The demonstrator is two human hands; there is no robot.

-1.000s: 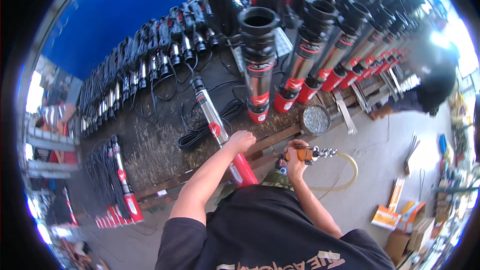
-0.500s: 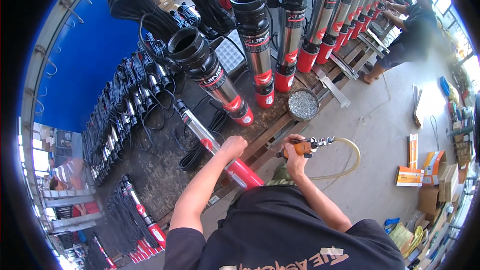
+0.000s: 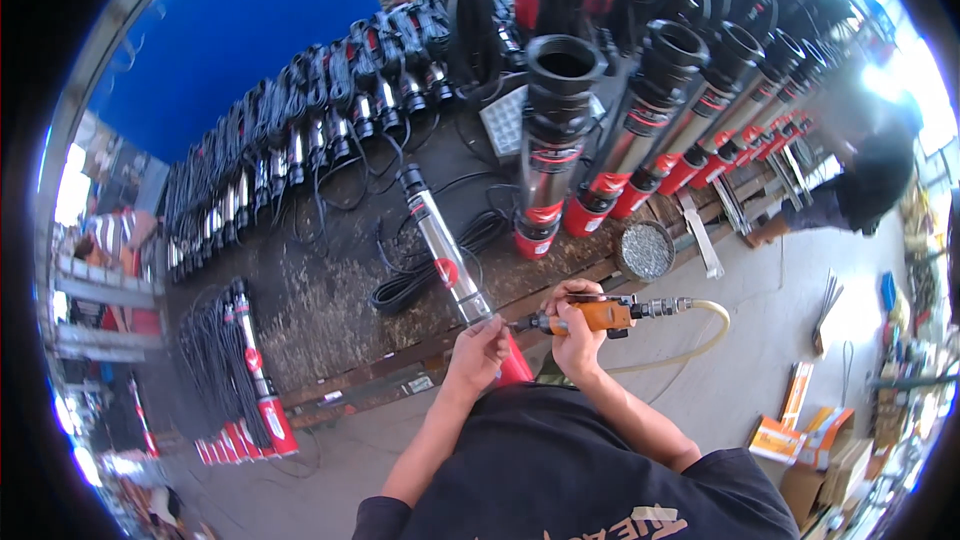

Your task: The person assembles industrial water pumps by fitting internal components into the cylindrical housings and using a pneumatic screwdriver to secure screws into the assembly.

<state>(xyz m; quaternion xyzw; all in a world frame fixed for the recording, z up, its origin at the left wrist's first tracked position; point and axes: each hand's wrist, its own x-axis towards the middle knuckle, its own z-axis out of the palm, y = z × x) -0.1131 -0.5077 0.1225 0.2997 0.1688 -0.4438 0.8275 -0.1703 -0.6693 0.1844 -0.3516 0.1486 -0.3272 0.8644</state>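
The dark workbench (image 3: 310,310) spans the middle of the frame, its worn top open left of a silver-and-red cylinder. Grey floor (image 3: 755,290) extends beyond its right front edge. The cylinder (image 3: 440,250) lies at centre, its red end projecting past that edge toward the person. An orange driver (image 3: 605,316) sits right of it, gripped in the right hand (image 3: 577,340). The left hand (image 3: 480,352), fingers drawn narrow, is at the red end; whether it pinches anything cannot be told. A round bowl (image 3: 619,262) sits near the bench edge, right of centre.
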